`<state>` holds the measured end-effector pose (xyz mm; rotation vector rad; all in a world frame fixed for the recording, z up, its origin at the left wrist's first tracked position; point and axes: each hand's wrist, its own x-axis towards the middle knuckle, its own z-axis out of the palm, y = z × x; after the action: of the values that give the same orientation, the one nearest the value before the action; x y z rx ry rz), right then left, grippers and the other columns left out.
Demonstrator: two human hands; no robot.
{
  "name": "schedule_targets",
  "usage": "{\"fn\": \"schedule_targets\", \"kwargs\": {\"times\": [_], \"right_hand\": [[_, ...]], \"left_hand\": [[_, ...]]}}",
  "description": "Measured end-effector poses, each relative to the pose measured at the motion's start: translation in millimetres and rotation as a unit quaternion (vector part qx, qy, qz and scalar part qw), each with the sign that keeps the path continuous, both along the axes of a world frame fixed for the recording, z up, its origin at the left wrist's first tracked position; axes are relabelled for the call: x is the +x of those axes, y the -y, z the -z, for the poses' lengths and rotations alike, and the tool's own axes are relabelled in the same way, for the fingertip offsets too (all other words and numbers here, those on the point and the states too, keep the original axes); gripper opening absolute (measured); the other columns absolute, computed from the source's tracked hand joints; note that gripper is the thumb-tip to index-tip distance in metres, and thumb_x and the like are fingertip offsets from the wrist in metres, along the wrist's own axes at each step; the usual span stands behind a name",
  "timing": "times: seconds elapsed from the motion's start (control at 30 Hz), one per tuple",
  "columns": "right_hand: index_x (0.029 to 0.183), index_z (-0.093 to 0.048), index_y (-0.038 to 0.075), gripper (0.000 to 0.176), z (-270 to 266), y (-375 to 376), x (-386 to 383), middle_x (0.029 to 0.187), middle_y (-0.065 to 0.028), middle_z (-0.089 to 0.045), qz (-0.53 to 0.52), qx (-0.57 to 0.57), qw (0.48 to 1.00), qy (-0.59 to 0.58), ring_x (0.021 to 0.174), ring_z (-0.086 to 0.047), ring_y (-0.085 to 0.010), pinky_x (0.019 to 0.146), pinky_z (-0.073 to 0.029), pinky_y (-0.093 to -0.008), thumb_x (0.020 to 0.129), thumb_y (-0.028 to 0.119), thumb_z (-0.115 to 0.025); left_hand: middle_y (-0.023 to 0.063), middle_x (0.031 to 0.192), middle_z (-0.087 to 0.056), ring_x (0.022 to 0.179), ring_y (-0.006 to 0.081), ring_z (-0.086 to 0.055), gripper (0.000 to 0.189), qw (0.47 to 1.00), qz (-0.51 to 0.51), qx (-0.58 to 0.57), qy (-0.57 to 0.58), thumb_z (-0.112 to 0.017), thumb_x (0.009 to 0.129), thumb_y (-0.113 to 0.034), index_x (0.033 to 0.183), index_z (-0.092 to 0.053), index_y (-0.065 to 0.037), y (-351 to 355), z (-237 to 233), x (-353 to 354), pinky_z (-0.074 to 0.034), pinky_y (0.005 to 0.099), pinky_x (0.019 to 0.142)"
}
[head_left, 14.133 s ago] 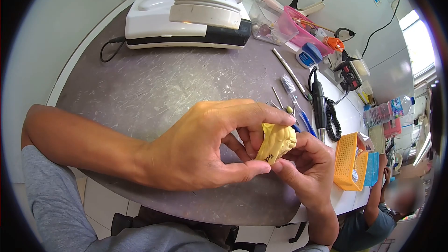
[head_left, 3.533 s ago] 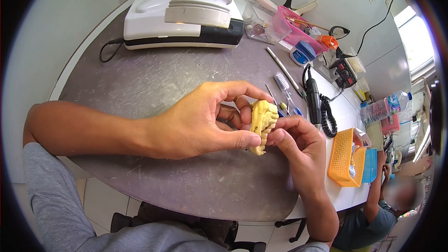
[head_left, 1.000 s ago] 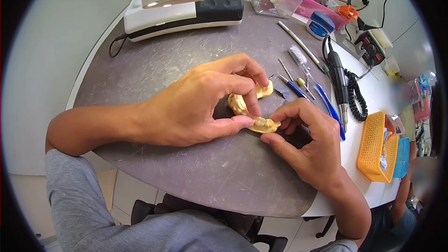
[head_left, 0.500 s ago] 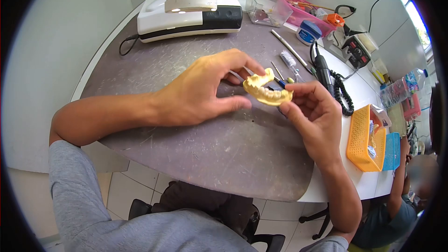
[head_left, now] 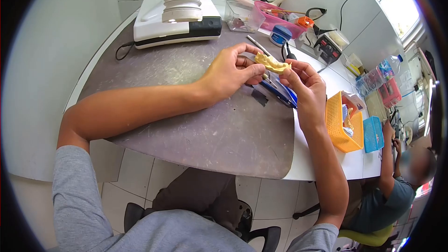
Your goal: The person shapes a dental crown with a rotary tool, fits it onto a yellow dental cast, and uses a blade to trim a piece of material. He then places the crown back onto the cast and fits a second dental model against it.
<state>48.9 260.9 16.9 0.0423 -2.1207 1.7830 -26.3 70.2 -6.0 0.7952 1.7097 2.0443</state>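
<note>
A yellow dental cast point(head_left: 273, 64) is held up over the right part of the grey-brown desk mat point(head_left: 210, 130). My left hand point(head_left: 235, 71) pinches its left end between thumb and fingers. The fingers of my right hand point(head_left: 302, 78) close on its right end. Just below and behind the cast lie blue-handled tools point(head_left: 279, 94), partly covered by my hands, and a small dark patch point(head_left: 259, 97) on the mat.
At the back stand a white machine with a ribbed hose point(head_left: 175, 30), a clear box point(head_left: 242, 17), a pink basket point(head_left: 280, 24) and a blue jar point(head_left: 280, 35). To the right are yellow point(head_left: 344, 123) and blue baskets point(head_left: 373, 134), a bottle point(head_left: 379, 77) and a seated person point(head_left: 387, 203).
The view has turned to the right. My left hand has gone from beside the cast to gripping it, and the cast is tilted differently, its row of teeth no longer facing the camera.
</note>
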Motion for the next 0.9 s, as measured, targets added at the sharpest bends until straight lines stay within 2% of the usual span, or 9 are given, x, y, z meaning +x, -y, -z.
{"fn": "schedule_targets", "kwargs": {"times": [0.1, 0.27, 0.4, 0.47, 0.53, 0.57, 0.67, 0.8, 0.9], "right_hand": [[0.114, -0.063, -0.006, 0.027, -2, 3, 2, 0.1, -0.01, -0.069, -0.018, -0.001, 1.0, 0.002, 0.088, -0.067, -0.0121, 0.082, -0.056, -0.0247, 0.093, 0.01, -0.069], [0.111, -0.063, -0.005, 0.026, 0, -1, 1, 0.099, -0.0101, -0.069, -0.034, -0.025, 0.999, 0.005, 0.086, -0.066, -0.0114, 0.079, -0.056, -0.0252, 0.093, 0.013, -0.069], [0.107, -0.063, -0.003, 0.025, -2, 0, 4, 0.095, -0.0095, -0.07, -0.039, 0.02, 0.999, 0.0, 0.084, -0.066, -0.0107, 0.075, -0.054, -0.0233, 0.09, 0.014, -0.072], [0.103, -0.062, -0.002, 0.024, 4, -4, 2, 0.09, -0.0061, -0.068, -0.044, 0.088, 0.995, -0.022, 0.08, -0.065, -0.0093, 0.071, -0.054, -0.023, 0.088, 0.013, -0.074], [0.108, -0.06, 0.0, 0.026, 6, 6, 8, 0.091, -0.0069, -0.067, -0.043, 0.105, 0.991, -0.072, 0.077, -0.066, -0.0108, 0.067, -0.055, -0.0241, 0.088, 0.011, -0.072], [0.116, -0.057, 0.004, 0.033, 1, 9, 13, 0.093, -0.0027, -0.063, -0.05, 0.145, 0.987, -0.053, 0.082, -0.065, -0.0085, 0.071, -0.054, -0.0229, 0.087, 0.007, -0.072], [0.11, -0.066, 0.005, 0.027, 6, 11, 16, 0.094, -0.0063, -0.065, -0.065, 0.286, 0.939, -0.18, 0.079, -0.069, -0.0137, 0.069, -0.057, -0.0272, 0.084, 0.006, -0.072], [0.104, -0.07, 0.009, 0.022, 8, 15, 19, 0.097, -0.0088, -0.066, -0.072, 0.337, 0.915, -0.207, 0.081, -0.071, -0.0206, 0.07, -0.057, -0.0315, 0.082, 0.007, -0.073], [0.106, -0.067, 0.011, 0.026, 15, 15, 17, 0.096, -0.011, -0.063, -0.08, 0.352, 0.897, -0.255, 0.075, -0.066, -0.0293, 0.064, -0.053, -0.0397, 0.082, 0.017, -0.074]], "left_hand": [[0.012, 0.098, -0.071, 0.088, 0.0137, -0.068, 0.039, 1.0, -0.001, 0.012, 0.003, -0.066, 0.097, -0.016, 0.129, -0.051, -0.001, 4, 1, 3, -0.056, 0.0264, 0.079], [0.0127, 0.099, -0.071, 0.085, 0.013, -0.068, 0.038, 1.0, 0.011, 0.007, 0.015, -0.063, 0.098, -0.018, 0.129, -0.05, -0.001, 8, -2, 3, -0.055, 0.0256, 0.077], [0.0122, 0.101, -0.071, 0.085, 0.0124, -0.067, 0.038, 1.0, 0.02, -0.01, -0.002, -0.06, 0.1, -0.022, 0.131, -0.049, -0.002, 11, -2, 4, -0.055, 0.0247, 0.078], [0.0116, 0.107, -0.069, 0.089, 0.0129, -0.067, 0.04, 1.0, 0.024, -0.003, -0.014, -0.059, 0.101, -0.025, 0.132, -0.048, -0.003, 11, 0, 6, -0.055, 0.0244, 0.08], [0.0112, 0.113, -0.067, 0.093, 0.0131, -0.068, 0.041, 0.999, 0.034, 0.008, 0.01, -0.058, 0.101, -0.026, 0.133, -0.047, -0.004, 16, -4, 11, -0.055, 0.0237, 0.082], [0.0112, 0.113, -0.067, 0.093, 0.0131, -0.068, 0.041, 0.999, 0.047, 0.013, 0.008, -0.058, 0.101, -0.026, 0.133, -0.047, -0.004, 18, -6, 15, -0.055, 0.0237, 0.082], [0.0143, 0.112, -0.068, 0.094, 0.0152, -0.069, 0.044, 0.998, 0.024, -0.004, 0.051, -0.061, 0.1, -0.027, 0.133, -0.045, -0.002, 28, -9, 25, -0.056, 0.0262, 0.083], [0.012, 0.112, -0.067, 0.094, 0.0137, -0.068, 0.045, 0.996, 0.038, -0.015, 0.075, -0.063, 0.099, -0.028, 0.133, -0.044, -0.004, 32, -11, 28, -0.056, 0.0253, 0.084], [0.0107, 0.112, -0.066, 0.094, 0.0131, -0.068, 0.044, 0.997, 0.024, -0.03, 0.063, -0.063, 0.099, -0.027, 0.132, -0.044, -0.005, 28, -12, 29, -0.057, 0.0245, 0.082]]}}
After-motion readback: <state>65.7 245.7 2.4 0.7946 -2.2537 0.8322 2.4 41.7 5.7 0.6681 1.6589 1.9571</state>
